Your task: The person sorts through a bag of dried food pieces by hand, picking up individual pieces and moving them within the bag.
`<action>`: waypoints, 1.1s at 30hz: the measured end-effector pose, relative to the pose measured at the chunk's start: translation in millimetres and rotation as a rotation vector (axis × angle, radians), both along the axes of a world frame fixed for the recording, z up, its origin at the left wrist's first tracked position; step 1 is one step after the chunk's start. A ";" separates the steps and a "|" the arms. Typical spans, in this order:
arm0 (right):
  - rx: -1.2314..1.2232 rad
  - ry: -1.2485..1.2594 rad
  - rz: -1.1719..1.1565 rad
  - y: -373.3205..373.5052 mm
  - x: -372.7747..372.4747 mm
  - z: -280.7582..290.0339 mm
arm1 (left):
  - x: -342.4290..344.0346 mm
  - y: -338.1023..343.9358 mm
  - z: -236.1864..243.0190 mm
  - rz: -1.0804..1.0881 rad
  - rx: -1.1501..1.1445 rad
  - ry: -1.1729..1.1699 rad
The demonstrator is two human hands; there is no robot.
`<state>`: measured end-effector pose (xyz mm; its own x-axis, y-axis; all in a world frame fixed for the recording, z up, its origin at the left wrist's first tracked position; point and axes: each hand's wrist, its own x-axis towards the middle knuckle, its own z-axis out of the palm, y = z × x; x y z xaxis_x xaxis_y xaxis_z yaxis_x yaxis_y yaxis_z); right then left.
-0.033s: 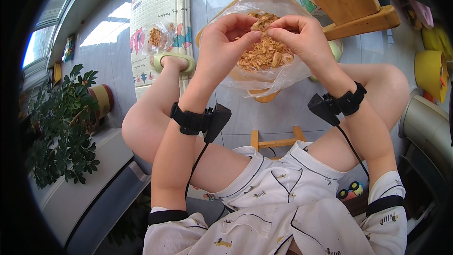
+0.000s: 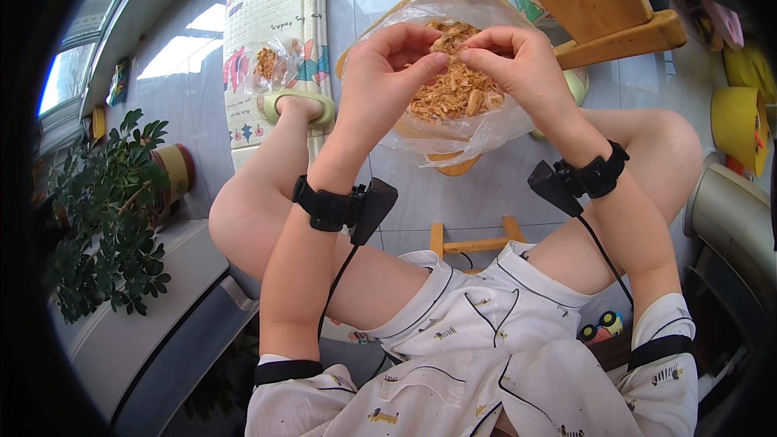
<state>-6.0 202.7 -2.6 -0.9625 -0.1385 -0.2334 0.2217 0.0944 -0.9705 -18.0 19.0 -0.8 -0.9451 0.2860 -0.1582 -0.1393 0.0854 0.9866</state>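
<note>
Over a clear plastic bag, my left hand and my right hand face each other, thumbs and fingertips pinched together. Between them is a small, rough, light-brown piece, which both hands grip; its exact kind is not clear. Below the fingers, the spread bag holds a heap of orange-brown shreds, which look like torn dried food or meat. The bag lies on the seat of a wooden chair. Both wrists carry black straps with small black devices and cables.
A smaller plastic bag of brown pieces rests on a patterned mat to the left. The chair's wooden back rises at the far right. A potted plant stands left, a yellow bin right, and a toy car near my right thigh.
</note>
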 end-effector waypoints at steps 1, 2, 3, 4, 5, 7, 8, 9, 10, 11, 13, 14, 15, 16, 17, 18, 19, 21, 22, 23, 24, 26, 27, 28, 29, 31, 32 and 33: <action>0.011 0.002 -0.004 0.1 0.2 -0.6 | -0.2 0.5 -0.8 0.000 0.001 -0.001; 0.012 0.002 -0.003 0.1 0.4 -1.8 | -0.5 1.0 -1.5 -0.011 0.009 -0.007; 0.013 0.023 -0.004 0.1 0.7 -3.7 | -0.5 1.6 -1.9 -0.021 0.017 -0.013; 0.012 0.045 -0.005 0.1 1.0 -5.5 | 0.3 2.3 -2.0 -0.021 0.017 -0.013; 0.012 0.045 -0.005 -0.3 1.0 -7.2 | 1.6 3.2 -1.7 -0.027 0.001 -0.005; -0.018 0.063 -0.015 -2.1 0.8 -9.8 | 3.6 5.2 -1.6 -0.033 -0.016 0.003; -0.019 0.062 -0.014 -3.5 1.0 -9.0 | 4.3 6.3 -1.7 -0.036 -0.013 0.020; -0.089 -0.029 -0.049 -5.1 1.5 -7.2 | 4.7 6.6 -1.9 -0.039 -0.010 0.037; -0.158 -0.118 -0.082 -6.0 1.4 -4.4 | 3.7 4.9 -2.7 -0.038 -0.009 0.037; -0.157 -0.118 -0.081 -5.1 1.3 -2.0 | 1.9 2.1 -4.8 -0.029 -0.048 0.051; -0.325 -0.360 -0.089 -1.4 1.1 2.1 | -0.3 0.2 -6.1 -0.019 -0.087 0.065; -0.326 -0.359 -0.087 -0.8 1.1 3.7 | -0.9 0.2 -6.1 0.005 -0.045 0.019; -0.289 -0.332 -0.069 -0.3 1.2 5.0 | -1.3 0.0 -6.0 0.029 -0.003 -0.028; -0.251 -0.305 -0.053 -0.1 1.5 5.5 | -1.2 -0.1 -5.6 0.029 -0.003 -0.028; -0.252 -0.305 -0.053 -0.7 1.7 4.2 | -1.3 -0.3 -4.8 0.033 0.020 -0.056; -0.199 -0.239 -0.041 -1.5 1.8 1.8 | -1.4 -0.4 -3.7 0.037 0.043 -0.084; -0.146 -0.172 -0.029 -2.0 1.8 0.3 | -1.4 -0.7 -2.2 0.037 0.044 -0.085; -0.121 -0.128 -0.011 -1.3 0.6 -0.2 | -1.3 -1.9 0.5 0.020 0.076 -0.166; -0.097 -0.082 0.008 -1.1 0.1 0.0 | -1.9 -3.2 0.5 0.021 0.076 -0.165; -0.097 -0.081 0.009 -0.3 0.0 0.6 | -3.1 -4.8 0.2 0.018 0.128 -0.241; -0.119 -0.103 0.017 0.9 -0.1 1.4 | -4.1 -5.9 0.0 0.016 0.181 -0.316; -0.139 -0.125 0.025 1.6 -0.4 3.2 | -4.9 -6.7 -0.7 0.021 0.205 -0.340; -0.183 -0.181 0.007 1.3 -0.7 4.2 | -5.1 -7.0 -1.0 0.026 0.229 -0.363; -0.228 -0.236 -0.010 1.2 -1.2 5.4 | -5.7 -6.9 -0.6 0.027 0.229 -0.362; -0.228 -0.235 -0.010 1.4 -1.6 6.4 | -6.2 -6.7 0.1 0.042 0.249 -0.387; -0.253 -0.235 0.040 1.8 -1.8 7.2 | -6.3 -7.6 0.2 0.058 0.269 -0.411; -0.253 -0.235 0.041 0.4 -1.7 7.0 | -5.9 -8.8 -0.5 0.051 0.268 -0.421; -0.249 -0.206 0.044 -1.8 -1.6 6.7 | -5.6 -9.7 -1.1 0.044 0.267 -0.430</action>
